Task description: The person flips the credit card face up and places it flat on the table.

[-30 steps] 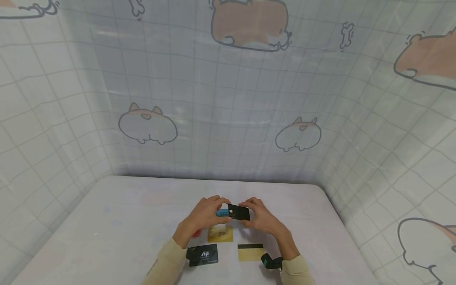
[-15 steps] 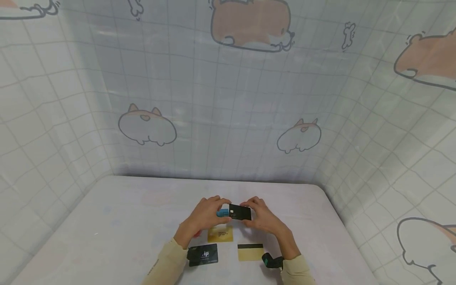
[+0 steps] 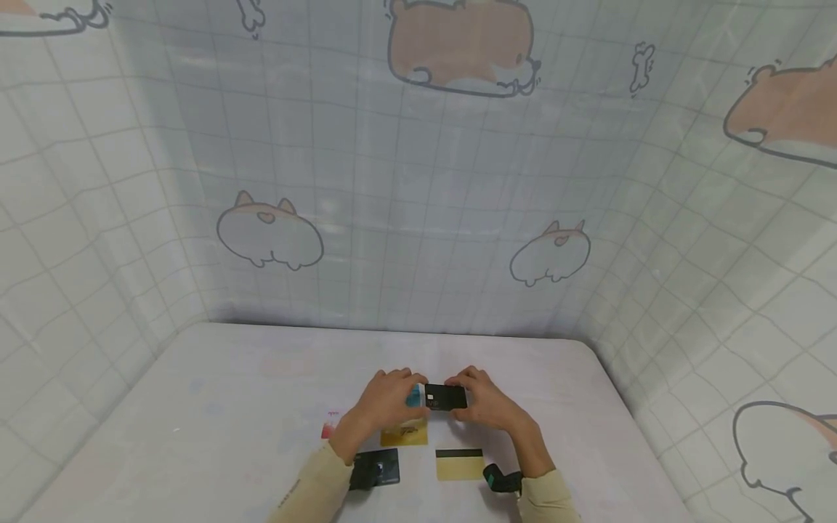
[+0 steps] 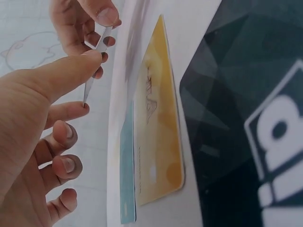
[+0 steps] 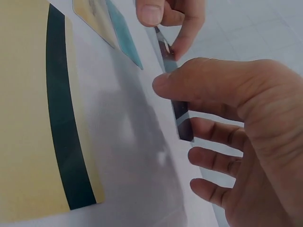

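Between my two hands, a black card [image 3: 446, 397] with a gold chip and "VIP" lettering is held up above the table, its face toward the head camera. My left hand [image 3: 390, 399] pinches its left end between thumb and fingers. At the opposite end, my right hand [image 3: 489, 403] grips it the same way. In the left wrist view the card [image 4: 96, 71] shows edge-on, and the right wrist view has its dark edge [image 5: 181, 118] by my thumb. A blue card [image 3: 413, 396] and a gold card [image 3: 404, 436] lie beneath my left hand, partly covered.
Nearer the body lie a black card [image 3: 387, 465], partly behind the left wrist, and a pale gold card [image 3: 460, 471] with a black stripe. A red-and-white card [image 3: 328, 425] lies left of the left wrist. Tiled-pattern sheeting [image 3: 405, 290] rises behind the white table [image 3: 248, 407].
Both hands have shifted slightly right and toward the body with the black card. The red-and-white card now shows more beside the left wrist, while the lying black card is more covered.
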The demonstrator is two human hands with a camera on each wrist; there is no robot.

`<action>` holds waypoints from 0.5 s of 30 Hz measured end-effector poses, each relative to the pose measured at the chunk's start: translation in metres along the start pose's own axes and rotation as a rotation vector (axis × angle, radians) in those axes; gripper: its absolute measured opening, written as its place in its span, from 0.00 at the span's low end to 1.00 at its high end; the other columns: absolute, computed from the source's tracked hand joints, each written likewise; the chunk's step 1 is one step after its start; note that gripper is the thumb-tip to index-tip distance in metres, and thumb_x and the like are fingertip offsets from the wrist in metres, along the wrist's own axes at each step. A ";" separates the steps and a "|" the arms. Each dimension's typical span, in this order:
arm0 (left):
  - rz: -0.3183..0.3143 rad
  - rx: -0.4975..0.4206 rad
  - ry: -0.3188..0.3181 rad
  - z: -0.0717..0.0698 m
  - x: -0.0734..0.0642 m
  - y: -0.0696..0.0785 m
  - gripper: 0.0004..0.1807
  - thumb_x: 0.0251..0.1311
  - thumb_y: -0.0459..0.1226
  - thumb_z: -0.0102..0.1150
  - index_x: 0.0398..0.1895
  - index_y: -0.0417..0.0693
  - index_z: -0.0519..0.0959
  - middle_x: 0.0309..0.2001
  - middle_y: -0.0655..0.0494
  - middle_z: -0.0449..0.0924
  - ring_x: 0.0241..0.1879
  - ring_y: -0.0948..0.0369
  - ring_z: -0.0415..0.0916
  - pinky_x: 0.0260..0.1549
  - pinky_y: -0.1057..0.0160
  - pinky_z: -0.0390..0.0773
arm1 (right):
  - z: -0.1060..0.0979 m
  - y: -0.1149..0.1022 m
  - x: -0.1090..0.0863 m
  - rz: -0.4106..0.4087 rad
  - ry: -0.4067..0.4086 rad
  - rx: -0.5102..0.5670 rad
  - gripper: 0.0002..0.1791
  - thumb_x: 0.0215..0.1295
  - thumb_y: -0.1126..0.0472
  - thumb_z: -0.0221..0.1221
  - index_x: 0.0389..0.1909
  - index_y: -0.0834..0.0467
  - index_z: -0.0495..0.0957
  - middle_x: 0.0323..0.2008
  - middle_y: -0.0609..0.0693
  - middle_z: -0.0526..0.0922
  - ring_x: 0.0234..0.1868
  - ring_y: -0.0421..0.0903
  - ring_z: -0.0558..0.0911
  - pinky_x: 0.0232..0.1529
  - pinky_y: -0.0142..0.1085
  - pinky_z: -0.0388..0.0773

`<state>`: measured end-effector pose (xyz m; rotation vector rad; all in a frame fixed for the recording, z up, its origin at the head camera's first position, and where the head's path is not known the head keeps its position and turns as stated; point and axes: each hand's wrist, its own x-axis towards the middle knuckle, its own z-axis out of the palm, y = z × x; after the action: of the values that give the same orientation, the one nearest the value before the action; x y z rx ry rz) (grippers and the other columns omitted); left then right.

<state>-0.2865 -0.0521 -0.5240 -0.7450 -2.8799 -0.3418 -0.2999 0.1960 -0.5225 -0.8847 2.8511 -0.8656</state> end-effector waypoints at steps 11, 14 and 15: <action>0.012 0.030 -0.041 0.007 -0.001 0.008 0.31 0.56 0.64 0.64 0.58 0.58 0.81 0.48 0.59 0.81 0.44 0.58 0.78 0.48 0.48 0.75 | 0.001 0.004 0.001 0.059 -0.077 -0.029 0.30 0.50 0.55 0.72 0.57 0.53 0.81 0.51 0.49 0.76 0.53 0.49 0.72 0.52 0.51 0.74; 0.017 0.034 -0.049 0.008 -0.002 0.009 0.32 0.57 0.64 0.64 0.58 0.58 0.81 0.48 0.58 0.81 0.45 0.58 0.78 0.48 0.48 0.75 | 0.001 0.004 0.001 0.071 -0.093 -0.022 0.30 0.48 0.55 0.73 0.57 0.54 0.82 0.50 0.50 0.77 0.52 0.49 0.72 0.51 0.51 0.74; 0.019 0.037 -0.050 0.008 -0.002 0.009 0.31 0.56 0.64 0.64 0.58 0.58 0.81 0.48 0.58 0.81 0.45 0.58 0.78 0.48 0.48 0.75 | 0.001 0.003 0.001 0.075 -0.096 -0.019 0.31 0.48 0.55 0.73 0.57 0.54 0.82 0.50 0.49 0.77 0.52 0.49 0.71 0.52 0.51 0.74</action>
<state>-0.2812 -0.0432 -0.5304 -0.7853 -2.9147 -0.2707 -0.3021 0.1971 -0.5252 -0.7921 2.7945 -0.7682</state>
